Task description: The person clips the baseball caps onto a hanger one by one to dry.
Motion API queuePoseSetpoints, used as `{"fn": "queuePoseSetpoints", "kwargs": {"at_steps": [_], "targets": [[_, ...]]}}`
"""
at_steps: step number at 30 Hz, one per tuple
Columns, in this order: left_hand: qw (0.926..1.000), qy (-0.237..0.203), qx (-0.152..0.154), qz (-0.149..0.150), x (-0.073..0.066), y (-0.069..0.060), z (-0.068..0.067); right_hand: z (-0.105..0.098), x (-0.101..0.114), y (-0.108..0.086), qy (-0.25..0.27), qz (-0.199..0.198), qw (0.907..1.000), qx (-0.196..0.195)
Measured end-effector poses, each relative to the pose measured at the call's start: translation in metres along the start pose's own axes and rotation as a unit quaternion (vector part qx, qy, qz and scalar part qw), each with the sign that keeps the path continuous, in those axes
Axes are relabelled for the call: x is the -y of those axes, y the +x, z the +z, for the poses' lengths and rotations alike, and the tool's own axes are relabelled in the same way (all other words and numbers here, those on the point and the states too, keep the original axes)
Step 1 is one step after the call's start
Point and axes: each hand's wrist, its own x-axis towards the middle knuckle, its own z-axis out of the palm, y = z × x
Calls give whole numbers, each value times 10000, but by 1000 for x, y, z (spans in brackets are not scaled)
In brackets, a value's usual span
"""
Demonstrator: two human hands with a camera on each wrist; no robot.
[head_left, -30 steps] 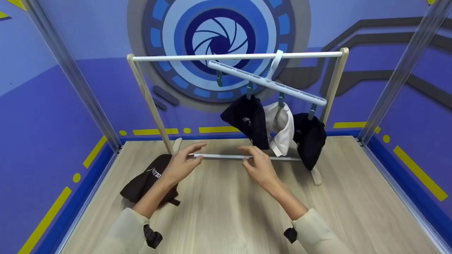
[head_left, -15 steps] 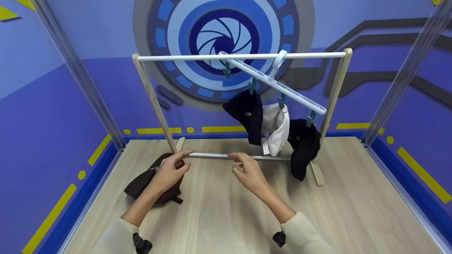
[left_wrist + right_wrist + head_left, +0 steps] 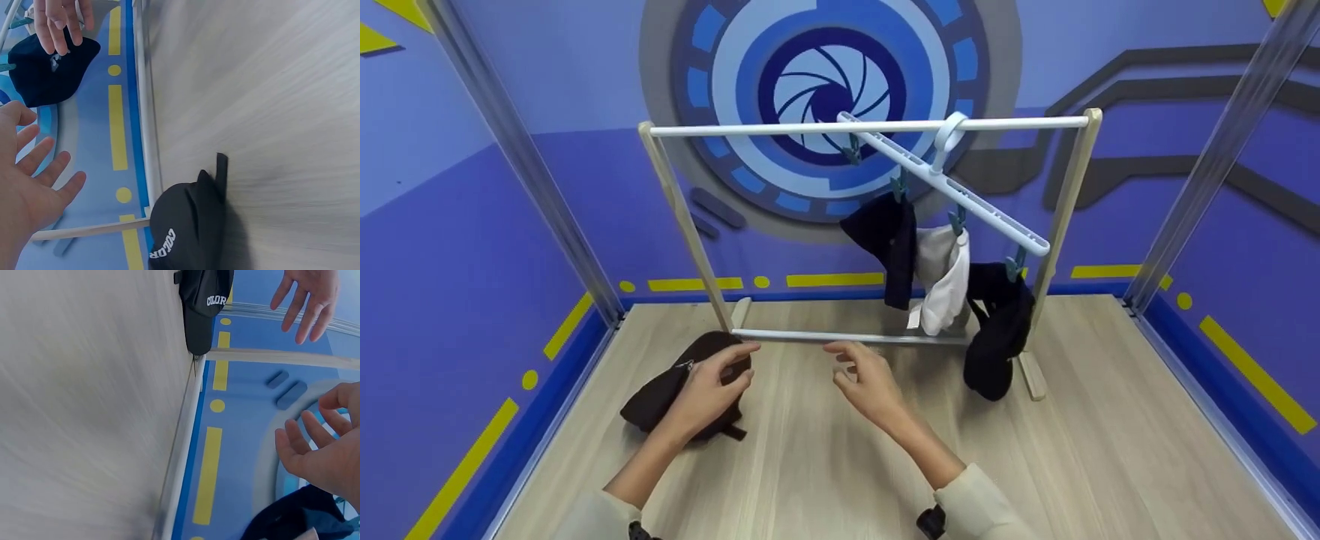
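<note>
My left hand (image 3: 709, 390) hovers over a dark cap (image 3: 656, 401) on the table at left, its fingers loosely bent around nothing. White lettering shows on that cap in the left wrist view (image 3: 180, 225). To its right, my right hand (image 3: 870, 386) hangs above the table, also holding nothing, fingers relaxed. A white clip hanger (image 3: 982, 206) dangles from the rack at a slant. From its green clips hang a black cap (image 3: 885, 232), a white cap (image 3: 945, 281) and another black cap (image 3: 997, 341). The clip at the hanger's far left end (image 3: 852, 150) bears nothing.
The rack has a white top rail (image 3: 735, 130), a lower rail (image 3: 810, 336) and wooden side posts (image 3: 690, 232). Behind it stands a blue patterned wall (image 3: 585, 195). Metal corner posts (image 3: 525, 165) edge the wooden table (image 3: 810, 465).
Both hands have drawn back toward me and shifted left. The hanger has turned on its hook, its right end swinging nearer with the black cap.
</note>
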Motion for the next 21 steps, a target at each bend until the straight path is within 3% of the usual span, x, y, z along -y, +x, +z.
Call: {"fn": "queuePoseSetpoints", "kwargs": {"at_steps": [8,15,21], "targets": [[9995,304,-120,-43,17,-13,-1,20,1,-6,198,269,9990,294],[9988,347,-136,-307,29,-24,-5,33,4,-8,367,472,9973,427],[9990,349,-177,-214,35,-29,-6,42,6,-9,376,476,9972,441]]}}
